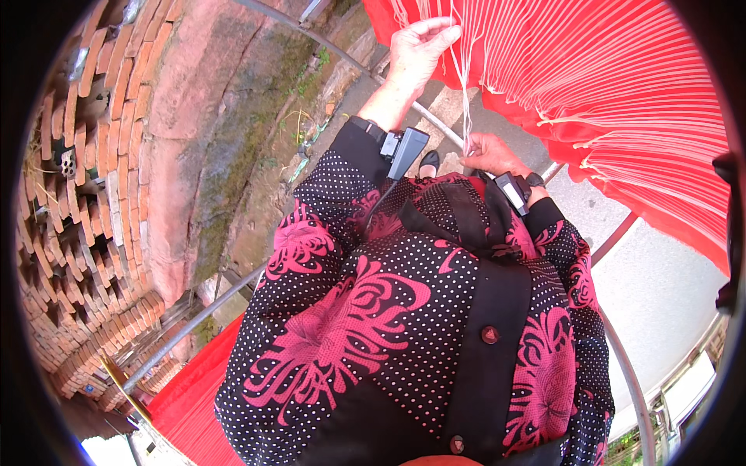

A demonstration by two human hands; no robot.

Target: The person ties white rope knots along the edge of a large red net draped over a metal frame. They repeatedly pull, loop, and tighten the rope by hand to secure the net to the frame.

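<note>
Red fabric (pixel 583 35) crossed by many pale strings hangs along the upper right, with strings gathered in knotted bunches near its edge. At the top centre, my left hand (pixel 422 46) pinches thin white strings between thumb and fingertips. Lower down, my right hand (pixel 492 152) has its fingers closed on the bottom of a bundle of white strings (pixel 464 87), which runs upward beside my left hand toward the fabric. Both wrists carry small strapped devices.
A metal pole (pixel 344 55) crosses behind my hands. Stacked bricks (pixel 116 116) and a mossy stone slope (pixel 215 145) lie at left. Another red striped cloth (pixel 201 396) is at lower left, near a second pole (pixel 192 326). Pale pavement (pixel 641 274) shows at right.
</note>
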